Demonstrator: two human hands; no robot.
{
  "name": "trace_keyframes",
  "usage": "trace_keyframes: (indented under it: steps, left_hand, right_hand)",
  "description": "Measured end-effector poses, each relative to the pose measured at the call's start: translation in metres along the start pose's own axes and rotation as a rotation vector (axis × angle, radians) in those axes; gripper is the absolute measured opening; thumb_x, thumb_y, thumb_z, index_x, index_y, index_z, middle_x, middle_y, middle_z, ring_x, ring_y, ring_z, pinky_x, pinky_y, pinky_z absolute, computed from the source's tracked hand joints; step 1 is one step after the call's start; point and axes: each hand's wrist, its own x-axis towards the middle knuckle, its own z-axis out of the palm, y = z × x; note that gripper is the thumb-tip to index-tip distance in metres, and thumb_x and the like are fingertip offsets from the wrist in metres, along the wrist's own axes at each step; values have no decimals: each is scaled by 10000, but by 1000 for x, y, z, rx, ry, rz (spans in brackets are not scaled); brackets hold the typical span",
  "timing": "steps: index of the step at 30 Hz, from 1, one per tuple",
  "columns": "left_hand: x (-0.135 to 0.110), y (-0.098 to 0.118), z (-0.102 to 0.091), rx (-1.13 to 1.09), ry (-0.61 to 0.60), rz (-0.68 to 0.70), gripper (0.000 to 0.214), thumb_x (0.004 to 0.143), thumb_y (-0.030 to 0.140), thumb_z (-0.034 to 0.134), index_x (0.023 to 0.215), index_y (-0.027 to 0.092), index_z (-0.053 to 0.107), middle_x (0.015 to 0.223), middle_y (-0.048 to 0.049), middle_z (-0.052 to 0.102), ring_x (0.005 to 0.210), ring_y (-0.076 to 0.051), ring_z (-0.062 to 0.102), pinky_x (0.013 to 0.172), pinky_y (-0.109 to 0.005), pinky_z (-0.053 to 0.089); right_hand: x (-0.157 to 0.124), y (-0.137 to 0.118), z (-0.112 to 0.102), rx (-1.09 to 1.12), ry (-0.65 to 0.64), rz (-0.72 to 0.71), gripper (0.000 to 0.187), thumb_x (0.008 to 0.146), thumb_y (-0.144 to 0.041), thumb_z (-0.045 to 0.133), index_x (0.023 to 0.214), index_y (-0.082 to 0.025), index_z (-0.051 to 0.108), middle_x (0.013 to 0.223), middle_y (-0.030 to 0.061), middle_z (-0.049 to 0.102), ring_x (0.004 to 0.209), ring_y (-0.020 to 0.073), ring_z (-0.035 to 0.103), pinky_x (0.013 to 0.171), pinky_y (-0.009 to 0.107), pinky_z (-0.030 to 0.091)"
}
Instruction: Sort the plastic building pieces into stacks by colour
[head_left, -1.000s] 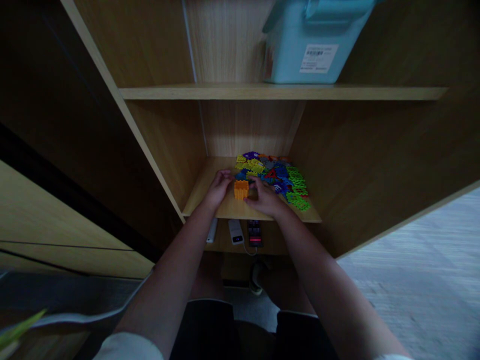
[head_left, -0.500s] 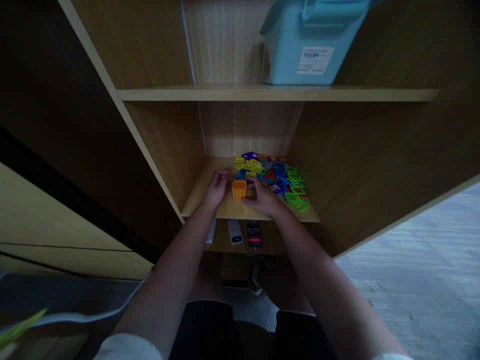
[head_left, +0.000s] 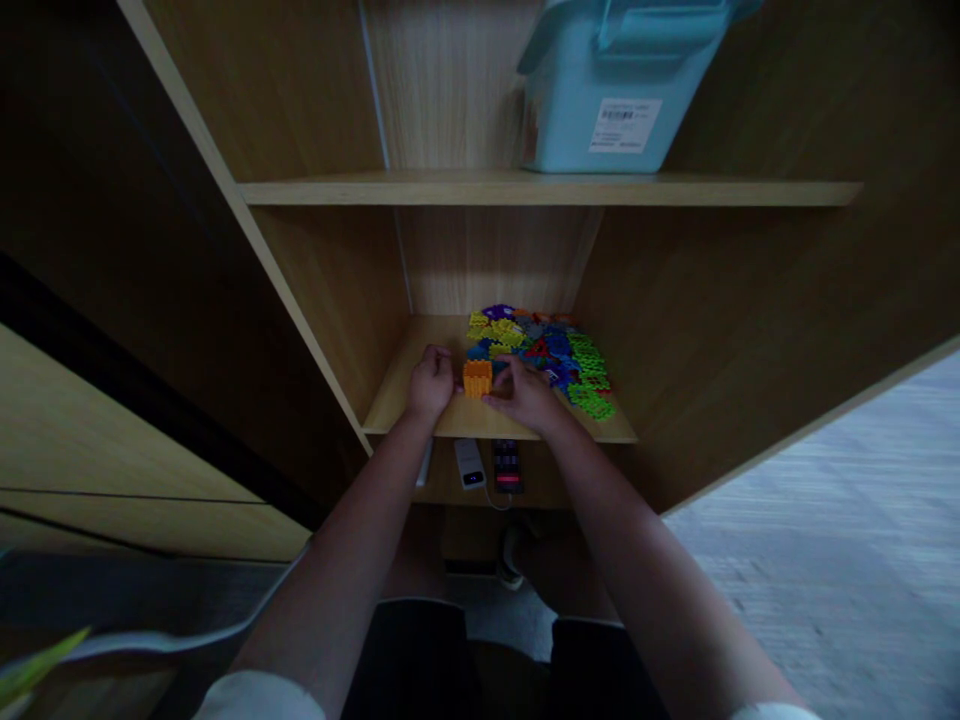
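L hand (head_left: 433, 383) curled by orange box (head_left: 478, 381) on shelf (head_left: 480, 420), can't tell grip; R hand (head_left: 528, 394) half-spread, other side, nr coloured pcs (head_left: 557, 346)

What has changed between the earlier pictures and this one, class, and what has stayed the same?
The left hand has turned and its fingers have curled in, with a fingertip now low by the left side of the orange box; touching or not, I cannot tell. Nothing was visibly picked up or let go. The right hand stays at the box's right side, and the colourful pieces lie as before.
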Motion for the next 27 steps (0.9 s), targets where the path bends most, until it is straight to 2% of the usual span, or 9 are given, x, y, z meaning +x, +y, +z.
trace_keyframes:
  steps: [6, 15, 20, 23, 27]
  left_hand:
    - [2, -4, 1, -2, -25, 0, 174, 1062, 319, 475, 1160, 231, 588, 703, 7, 678, 536, -198, 720, 478, -254, 457]
    - [4, -5, 0, -15, -15, -22, 237, 1079, 412, 468, 1186, 230, 577, 722, -1, 664, 553, -204, 717, 490, -270, 468]
    - [6, -8, 2, -9, -31, -22, 272, 1076, 408, 445, 1227, 228, 580, 747, -15, 670, 570, -211, 713, 534, -302, 496]
    - [7, -11, -1, 7, -16, 4, 281, 1062, 408, 468, 1227, 223, 600, 845, -40, 708, 664, -215, 724, 631, -333, 549]
    - [10, -14, -17, 27, -46, 85, 243, 982, 372, 607, 1159, 219, 672, 1136, -87, 753, 1092, -246, 727, 963, -376, 573]
  right_hand:
    - [0, 0, 1, 5, 14, 2, 682, 860, -320, 871, 1442, -242, 522, 1077, 52, 800, 1141, 308, 726, 967, 433, 454]
    - [0, -1, -2, 48, 24, 8, 667, 875, -451, 866, 1419, -239, 544, 1097, 63, 790, 1162, 325, 719, 1009, 470, 471]
    - [1, 2, -3, 113, 22, -17, 681, 837, -423, 897, 1403, -264, 555, 1279, 92, 763, 1266, 328, 688, 1098, 512, 487]
    - [2, 7, -1, 161, 19, -37, 714, 823, -409, 911, 1420, -271, 543, 1417, 113, 718, 1360, 321, 656, 1154, 521, 478]
    - [5, 11, 2, 165, -6, -22, 757, 802, -374, 935, 1435, -261, 534, 1379, 114, 748, 1359, 325, 668, 1165, 534, 473]
